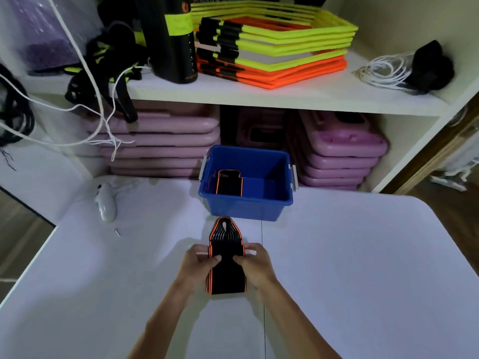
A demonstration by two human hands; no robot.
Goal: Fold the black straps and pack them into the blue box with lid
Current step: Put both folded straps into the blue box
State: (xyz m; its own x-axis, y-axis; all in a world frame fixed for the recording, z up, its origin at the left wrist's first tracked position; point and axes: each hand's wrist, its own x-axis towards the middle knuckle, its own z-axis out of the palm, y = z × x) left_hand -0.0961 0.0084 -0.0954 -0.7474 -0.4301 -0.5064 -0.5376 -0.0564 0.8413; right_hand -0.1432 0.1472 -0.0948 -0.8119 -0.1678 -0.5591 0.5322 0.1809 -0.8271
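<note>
A black strap with orange edges point(226, 275) lies folded in layers on the white table point(363, 268), its looped end pointing at the box. My left hand point(199, 263) pinches its left edge and my right hand point(255, 263) pinches its right edge, thumbs on top. Just beyond stands the blue box point(246, 206), with no lid on it. Inside it, at the left, another folded black strap point(229, 183) stands against the wall. No lid is in view.
A white controller point(106, 203) lies on the table at the left. Behind the box are shelves with stacked pink boards point(166, 141), yellow and orange hexagon rings point(274, 47), a black bottle point(173, 40), tangled black straps and white cords point(103, 117).
</note>
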